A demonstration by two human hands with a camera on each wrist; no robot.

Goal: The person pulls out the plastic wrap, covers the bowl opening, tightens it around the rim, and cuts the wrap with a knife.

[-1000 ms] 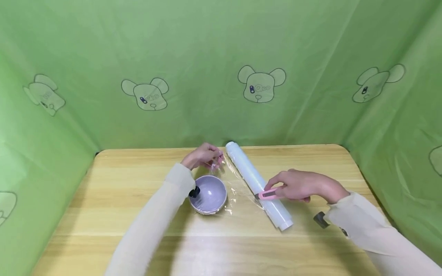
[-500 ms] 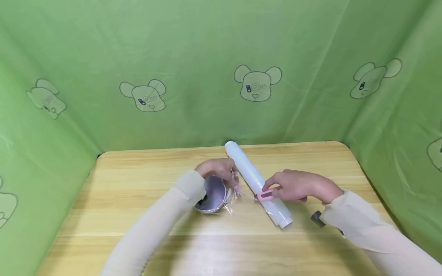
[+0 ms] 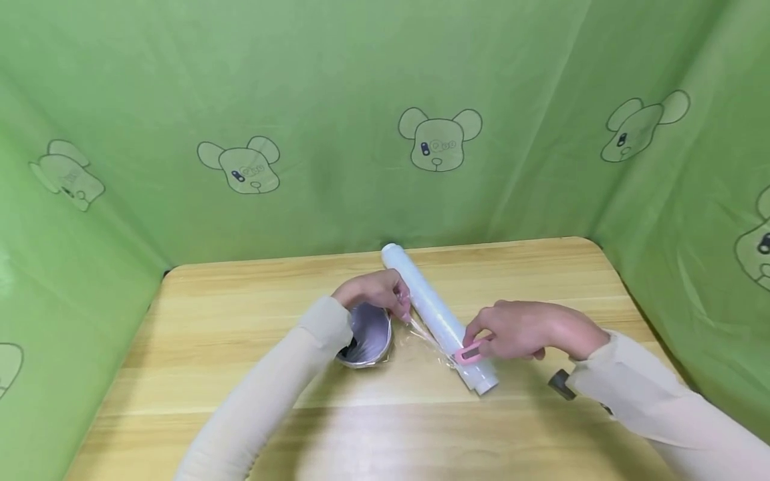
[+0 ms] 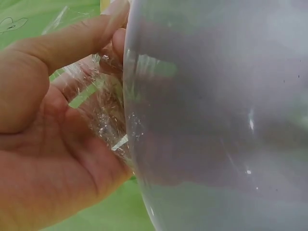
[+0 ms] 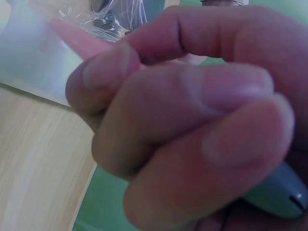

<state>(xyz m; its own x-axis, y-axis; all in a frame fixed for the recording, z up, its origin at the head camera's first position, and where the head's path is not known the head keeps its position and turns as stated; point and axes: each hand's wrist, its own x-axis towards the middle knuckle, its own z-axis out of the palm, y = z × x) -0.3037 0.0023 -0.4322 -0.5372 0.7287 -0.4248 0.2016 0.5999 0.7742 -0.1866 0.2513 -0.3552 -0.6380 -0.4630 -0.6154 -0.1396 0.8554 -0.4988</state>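
A lavender bowl (image 3: 371, 334) stands on the table under my left forearm, which hides part of it. Beyond its rim my left hand (image 3: 379, 290) pinches crumpled cling film (image 4: 103, 91), close beside the bowl's edge in the left wrist view. From those fingers a twisted strand of film (image 3: 426, 332) stretches to the cling film roll (image 3: 428, 300), which lies slantwise to the right of the bowl. My right hand (image 3: 520, 327) grips a pink utility knife (image 3: 466, 355), its front end over the lower part of the roll, where the film meets it.
The wooden table (image 3: 541, 267) has rounded back corners. Green fabric (image 3: 337, 133) printed with bear heads encloses it at the back and sides. A dark wrist device (image 3: 561, 384) hangs by my right cuff.
My left hand has come from behind the bowl toward the roll, gathering the spread film into a narrow strand. The knife has shifted slightly down along the roll.
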